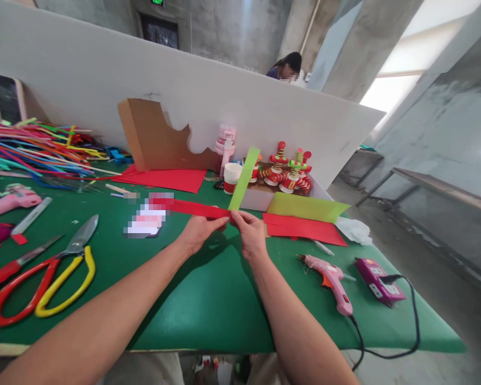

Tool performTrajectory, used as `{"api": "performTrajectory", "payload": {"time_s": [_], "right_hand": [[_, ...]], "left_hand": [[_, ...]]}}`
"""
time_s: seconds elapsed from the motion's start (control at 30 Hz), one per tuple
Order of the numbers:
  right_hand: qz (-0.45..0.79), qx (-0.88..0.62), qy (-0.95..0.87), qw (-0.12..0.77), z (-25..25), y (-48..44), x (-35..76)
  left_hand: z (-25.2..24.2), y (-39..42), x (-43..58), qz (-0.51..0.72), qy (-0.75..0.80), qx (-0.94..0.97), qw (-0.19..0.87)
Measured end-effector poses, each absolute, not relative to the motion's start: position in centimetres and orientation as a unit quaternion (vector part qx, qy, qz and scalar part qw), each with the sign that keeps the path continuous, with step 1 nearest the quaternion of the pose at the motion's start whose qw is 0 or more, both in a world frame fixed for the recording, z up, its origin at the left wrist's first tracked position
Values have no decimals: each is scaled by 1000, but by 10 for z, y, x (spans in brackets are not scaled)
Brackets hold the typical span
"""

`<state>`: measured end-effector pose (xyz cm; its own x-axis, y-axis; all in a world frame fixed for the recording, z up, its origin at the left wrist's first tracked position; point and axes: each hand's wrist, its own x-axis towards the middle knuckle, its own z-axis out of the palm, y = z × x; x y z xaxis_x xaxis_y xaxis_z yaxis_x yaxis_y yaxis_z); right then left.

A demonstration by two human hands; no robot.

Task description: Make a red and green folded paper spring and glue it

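Both hands meet above the green table. My left hand pinches a long red paper strip that runs off to the left. My right hand pinches the lower end of a light green paper strip that rises up and away. The two strips cross at my fingertips.
A pink glue gun with a black cable lies at the right, next to a purple box. Yellow-handled scissors and red-handled scissors lie at the left. Red and green paper sheets, paper-cup figures, pipe cleaners and cardboard sit further back.
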<state>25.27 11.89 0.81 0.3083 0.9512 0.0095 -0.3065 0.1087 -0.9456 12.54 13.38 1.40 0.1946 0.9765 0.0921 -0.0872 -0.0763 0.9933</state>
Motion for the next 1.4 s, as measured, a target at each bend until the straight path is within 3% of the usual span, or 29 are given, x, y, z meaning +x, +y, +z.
{"api": "performTrajectory", "payload": {"time_s": [0.13,0.37,0.73,1.4], "right_hand": [[486,-466,-319,667,5,121,253],[512,-480,-314,640,4,121,254],[450,-531,-365,619,1,119,261],[496,-500,-395,590,6,114,258]], "left_hand": [[14,134,129,498,400,499,585],[7,139,129,507,416,507,559],[4,143,130,445,419,512,604],[3,139,125,472,434,514,569]]}}
